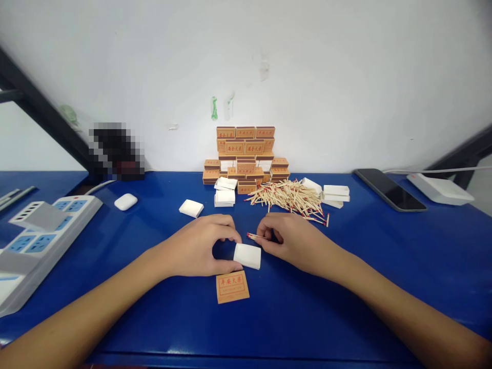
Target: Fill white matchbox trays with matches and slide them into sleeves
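Observation:
A small white matchbox tray (248, 256) lies on the blue table in front of me. My left hand (203, 246) steadies its left end, thumb at the near corner and fingers at the far one. Just right of the tray, my right hand (292, 241) pinches a few matches (251, 236), their red heads pointing left above the tray's far right corner. A flat orange matchbox sleeve (232, 287) with red lettering lies below the tray, close to my left thumb. Beyond my right hand spreads a heap of loose matches (290, 197).
Stacked matchboxes (246, 148) stand against the wall. White trays (225, 197) lie left of the heap, more trays (336, 193) to its right. A phone (388, 189) and a white charger (440, 188) lie at right; a white earphone case (125, 202) and a power strip (42, 241) at left.

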Demonstrator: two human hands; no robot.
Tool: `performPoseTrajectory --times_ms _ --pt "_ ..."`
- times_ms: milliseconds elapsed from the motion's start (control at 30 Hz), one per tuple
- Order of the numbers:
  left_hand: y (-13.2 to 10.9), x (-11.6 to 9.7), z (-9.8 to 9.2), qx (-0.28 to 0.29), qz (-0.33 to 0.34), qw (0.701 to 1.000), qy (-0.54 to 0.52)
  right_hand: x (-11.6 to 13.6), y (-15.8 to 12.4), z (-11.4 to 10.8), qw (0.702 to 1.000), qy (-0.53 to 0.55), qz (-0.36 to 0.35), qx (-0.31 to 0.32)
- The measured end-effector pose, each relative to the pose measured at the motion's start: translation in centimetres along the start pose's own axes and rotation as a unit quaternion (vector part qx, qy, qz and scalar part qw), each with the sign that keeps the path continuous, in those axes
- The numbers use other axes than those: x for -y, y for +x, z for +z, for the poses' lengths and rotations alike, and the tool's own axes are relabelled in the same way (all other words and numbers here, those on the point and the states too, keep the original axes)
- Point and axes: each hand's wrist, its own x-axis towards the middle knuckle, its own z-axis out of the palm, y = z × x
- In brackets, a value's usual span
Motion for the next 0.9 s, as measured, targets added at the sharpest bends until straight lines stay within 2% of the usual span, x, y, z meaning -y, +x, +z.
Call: performPoseTrajectory --times_ms 200,633,900 --pt "-0.1 0.1 0.1 -0.002 0.001 1.000 0.001 -1.4 -0.1 -0.2 0.998 -0.029 -0.050 -0.009" --pt "0.0 0.1 0.2 0.000 -0.002 1.000 0.005 -1.8 0.1 -0.1 0.998 -0.026 -0.051 -0.017" --pt "0.0 0.0 0.1 -0.002 0.001 1.000 0.001 -2.4 0.3 -1.4 0.998 -0.029 -0.044 -0.039"
